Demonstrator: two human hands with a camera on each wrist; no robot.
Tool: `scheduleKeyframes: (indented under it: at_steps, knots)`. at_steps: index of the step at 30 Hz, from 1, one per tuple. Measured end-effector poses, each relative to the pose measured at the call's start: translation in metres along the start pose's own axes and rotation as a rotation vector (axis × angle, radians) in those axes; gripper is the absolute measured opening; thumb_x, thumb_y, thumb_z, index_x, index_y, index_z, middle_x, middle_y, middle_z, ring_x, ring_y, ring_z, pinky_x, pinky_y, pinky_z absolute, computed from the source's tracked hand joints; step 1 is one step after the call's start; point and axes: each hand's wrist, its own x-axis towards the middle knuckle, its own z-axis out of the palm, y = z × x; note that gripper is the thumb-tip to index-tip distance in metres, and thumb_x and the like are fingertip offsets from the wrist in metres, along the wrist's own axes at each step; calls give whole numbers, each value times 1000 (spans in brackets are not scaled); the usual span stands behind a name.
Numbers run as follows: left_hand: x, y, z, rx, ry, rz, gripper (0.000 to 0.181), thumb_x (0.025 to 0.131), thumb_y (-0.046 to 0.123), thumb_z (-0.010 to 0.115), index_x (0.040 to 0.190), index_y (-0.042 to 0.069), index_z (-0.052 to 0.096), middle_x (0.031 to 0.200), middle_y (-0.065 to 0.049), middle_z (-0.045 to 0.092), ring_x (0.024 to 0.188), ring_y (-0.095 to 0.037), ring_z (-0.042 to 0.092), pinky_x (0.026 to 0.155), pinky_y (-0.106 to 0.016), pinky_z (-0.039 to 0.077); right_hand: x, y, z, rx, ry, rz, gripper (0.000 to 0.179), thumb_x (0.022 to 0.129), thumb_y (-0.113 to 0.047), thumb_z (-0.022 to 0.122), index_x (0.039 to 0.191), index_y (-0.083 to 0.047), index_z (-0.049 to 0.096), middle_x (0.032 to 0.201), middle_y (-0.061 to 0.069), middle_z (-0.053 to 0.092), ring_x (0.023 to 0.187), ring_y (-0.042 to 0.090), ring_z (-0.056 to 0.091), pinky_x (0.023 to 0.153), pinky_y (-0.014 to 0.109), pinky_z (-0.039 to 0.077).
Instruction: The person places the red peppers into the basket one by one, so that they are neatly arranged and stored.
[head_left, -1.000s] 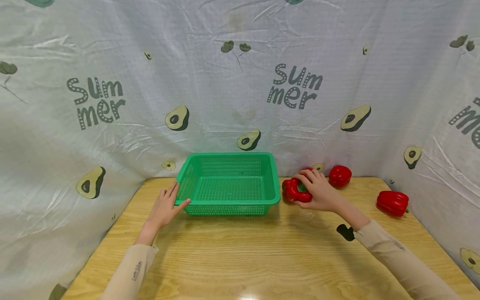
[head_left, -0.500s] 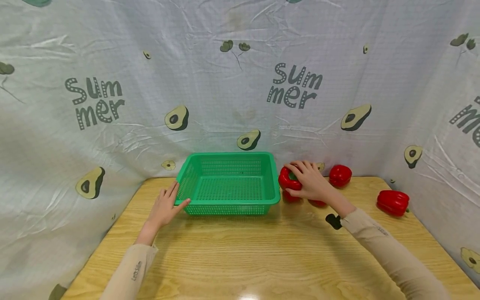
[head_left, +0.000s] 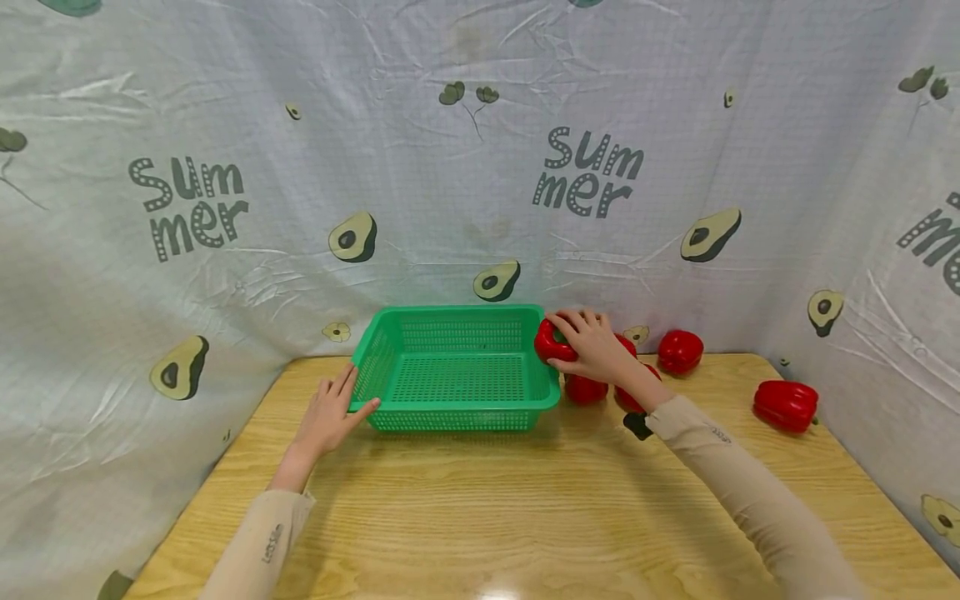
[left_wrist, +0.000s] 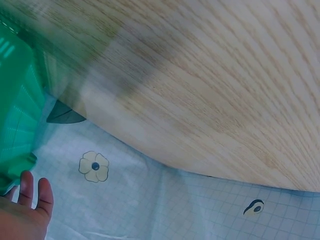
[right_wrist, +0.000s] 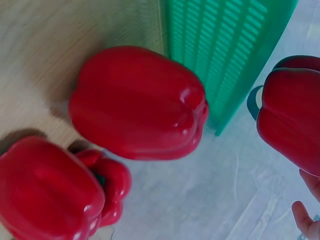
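A green plastic basket (head_left: pixel 457 404) with slotted walls stands at the back of the table. My left hand (head_left: pixel 324 421) rests at its front left corner, fingers extended along the rim; in the left wrist view my fingers (left_wrist: pixel 45 197) touch the basket's edge (left_wrist: pixel 20 165). My right hand (head_left: pixel 592 346) grips a red bell pepper (head_left: pixel 553 343), raised at the basket's right rim. That held bell pepper (right_wrist: pixel 292 112) shows at the right edge of the right wrist view. Beneath my right hand, another bell pepper (head_left: pixel 587 392) lies beside the basket's right wall.
More red bell peppers lie to the right: one partly behind my wrist (head_left: pixel 636 392), one behind it (head_left: pixel 626 343), one at the back edge (head_left: pixel 680 352), one farther right (head_left: pixel 785 406). A printed white curtain (head_left: pixel 450 208) surrounds the wooden table (head_left: pixel 465 517).
My right hand has lifted the bell pepper and carried it left to the basket's right rim, uncovering the peppers beneath. My left hand stays on the corner.
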Motion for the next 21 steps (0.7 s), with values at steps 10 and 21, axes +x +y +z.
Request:
scheduleKeyframes:
  at_steps: [10,21]
  knots:
    - [-2,2,-1,8,12,7,76,88,48,45,140,-4,23,145,-21,24,95,-30,35,74,-41,32,20,-4,16,-36,-38,22,67,80,-43,61,133,-8,40,124,15,47,100,35,43,80,51,33]
    - [-1,1,-1,9,-3,-2,76,89,48,43,140,-3,22,145,-21,22,102,-34,34,83,-49,31,36,-6,33,-69,-57,69,67,81,-47,58,134,-11,38,124,13,47,102,35,41,77,50,33]
